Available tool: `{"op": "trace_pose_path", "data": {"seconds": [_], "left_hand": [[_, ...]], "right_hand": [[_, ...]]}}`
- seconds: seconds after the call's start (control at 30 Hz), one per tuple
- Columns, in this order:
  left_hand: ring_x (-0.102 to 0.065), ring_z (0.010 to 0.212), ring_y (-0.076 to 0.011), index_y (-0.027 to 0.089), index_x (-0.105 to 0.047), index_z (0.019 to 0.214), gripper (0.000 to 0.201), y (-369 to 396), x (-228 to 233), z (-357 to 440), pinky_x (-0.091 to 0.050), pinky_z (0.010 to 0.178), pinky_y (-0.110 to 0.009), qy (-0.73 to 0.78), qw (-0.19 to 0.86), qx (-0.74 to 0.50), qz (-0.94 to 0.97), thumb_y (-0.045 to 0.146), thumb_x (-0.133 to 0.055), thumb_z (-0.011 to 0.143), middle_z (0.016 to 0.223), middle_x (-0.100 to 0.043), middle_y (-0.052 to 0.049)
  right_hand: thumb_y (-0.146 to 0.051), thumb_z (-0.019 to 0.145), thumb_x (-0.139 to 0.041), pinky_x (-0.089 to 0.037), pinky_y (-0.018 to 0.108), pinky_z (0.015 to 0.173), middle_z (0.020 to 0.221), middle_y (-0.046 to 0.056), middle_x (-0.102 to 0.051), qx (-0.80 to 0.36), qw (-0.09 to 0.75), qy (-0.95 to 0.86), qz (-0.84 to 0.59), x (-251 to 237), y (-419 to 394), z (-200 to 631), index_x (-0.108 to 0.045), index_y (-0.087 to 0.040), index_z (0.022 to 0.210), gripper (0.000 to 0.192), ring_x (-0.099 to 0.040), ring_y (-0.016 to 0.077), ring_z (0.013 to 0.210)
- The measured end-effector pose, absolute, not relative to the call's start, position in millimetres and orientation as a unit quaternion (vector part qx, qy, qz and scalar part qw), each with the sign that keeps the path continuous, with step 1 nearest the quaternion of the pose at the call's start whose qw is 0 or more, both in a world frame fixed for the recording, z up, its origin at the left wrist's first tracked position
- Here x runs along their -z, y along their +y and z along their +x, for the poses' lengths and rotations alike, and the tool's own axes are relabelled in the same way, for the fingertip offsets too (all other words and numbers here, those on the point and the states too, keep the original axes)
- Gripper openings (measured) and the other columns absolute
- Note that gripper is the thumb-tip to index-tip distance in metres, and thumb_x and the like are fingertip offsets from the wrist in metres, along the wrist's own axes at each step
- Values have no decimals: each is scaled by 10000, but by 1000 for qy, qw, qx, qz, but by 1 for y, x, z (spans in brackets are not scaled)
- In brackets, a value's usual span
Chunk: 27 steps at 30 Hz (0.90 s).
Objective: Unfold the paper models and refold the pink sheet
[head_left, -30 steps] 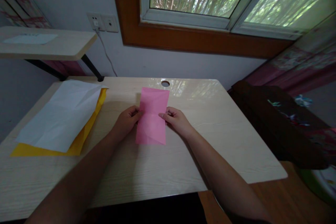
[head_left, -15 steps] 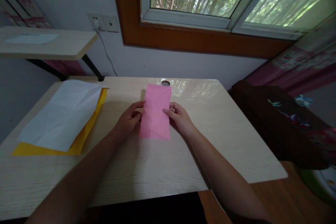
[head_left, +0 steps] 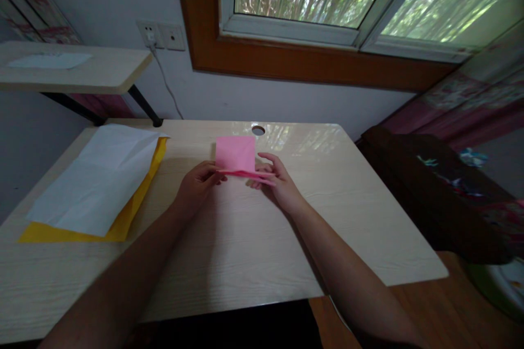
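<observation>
A sheet of pink paper (head_left: 235, 152) is held above the desk, bent across its middle. Its far half stands up facing me, while the near part is seen almost edge-on as a thin, layered strip. My left hand (head_left: 199, 181) pinches the left end of the bend between thumb and fingers. On the other side, my right hand (head_left: 280, 181) grips the right end, with the thumb near the layered edges and the index finger stretched out beyond the paper. Some fingertips show beneath the strip.
White paper (head_left: 98, 174) lies over a yellow sheet (head_left: 123, 226) on the left of the pale desk (head_left: 245, 267). A raised shelf (head_left: 118, 73) with a paper on it stands at the back left. Behind the pink paper is a round cable hole (head_left: 258, 130).
The pink paper was a flat upright rectangle facing me; its lower part is now bent up at the middle, seen edge-on. My right hand's fingers have shifted around the bend.
</observation>
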<state>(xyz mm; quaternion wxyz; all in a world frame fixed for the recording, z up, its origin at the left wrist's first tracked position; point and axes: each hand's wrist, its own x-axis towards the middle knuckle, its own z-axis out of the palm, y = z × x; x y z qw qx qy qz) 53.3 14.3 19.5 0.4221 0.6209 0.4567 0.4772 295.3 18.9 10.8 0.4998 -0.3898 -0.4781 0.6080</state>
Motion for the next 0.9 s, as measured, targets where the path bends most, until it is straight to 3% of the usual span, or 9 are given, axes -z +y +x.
{"op": "trace_pose_path", "data": {"seconds": [0.13, 0.3, 0.4, 0.47, 0.63, 0.77, 0.9], "left_hand": [[-613, 776, -163, 176, -718, 845, 328, 15, -21, 53, -505, 707, -275, 466, 434, -488, 597, 498, -671, 885, 899, -671, -52], [-600, 878, -175, 173, -680, 768, 307, 15, -16, 54, -485, 768, -269, 421, 447, -450, 649, 466, -718, 855, 939, -638, -56], [-619, 934, -186, 179, -640, 916, 313, 13, -9, 57, -504, 812, -286, 389, 513, -445, 623, 455, -757, 823, 1023, -639, -63], [-634, 949, -186, 202, -575, 1085, 427, 12, -5, 58, -517, 825, -295, 383, 541, -467, 585, 443, -783, 800, 1066, -645, -57], [-640, 941, -163, 250, -453, 1362, 598, 12, -4, 55, -518, 827, -280, 425, 481, -500, 582, 405, -731, 855, 1153, -653, -53], [-620, 1069, -205, 230, -542, 1342, 485, 12, -7, 52, -507, 927, -324, 446, 411, -459, 650, 428, -643, 910, 1269, -632, -74], [-590, 1178, -241, 221, -579, 1312, 434, 9, -9, 54, -473, 1022, -371, 431, 405, -430, 682, 426, -611, 930, 1309, -631, -77]], "right_hand": [[-412, 791, -765, -493, 309, 739, 831, 27, -707, -595, 420, -567, -384, -9, 16, 295, -682, -225, 1012, 301, -644, 168, 763], [-502, 828, -738, -481, 310, 743, 859, 40, -679, -560, 411, -595, -403, -12, 15, 295, -723, -212, 899, 299, -602, 174, 783], [-542, 867, -684, -477, 318, 759, 888, 47, -666, -528, 417, -611, -417, -18, 15, 296, -722, -208, 827, 339, -589, 191, 810], [-537, 882, -671, -470, 322, 789, 936, 53, -664, -498, 399, -651, -410, -21, 16, 298, -715, -206, 805, 343, -587, 206, 856], [-525, 913, -642, -447, 298, 757, 884, 47, -631, -441, 339, -739, -379, -19, 16, 297, -669, -189, 785, 361, -571, 192, 826], [-526, 926, -629, -425, 281, 706, 822, 27, -576, -407, 343, -755, -383, -18, 16, 296, -629, -186, 782, 369, -543, 171, 772], [-483, 975, -571, -434, 289, 752, 853, 28, -556, -383, 358, -765, -374, -21, 15, 295, -618, -188, 800, 346, -552, 169, 807]]}}
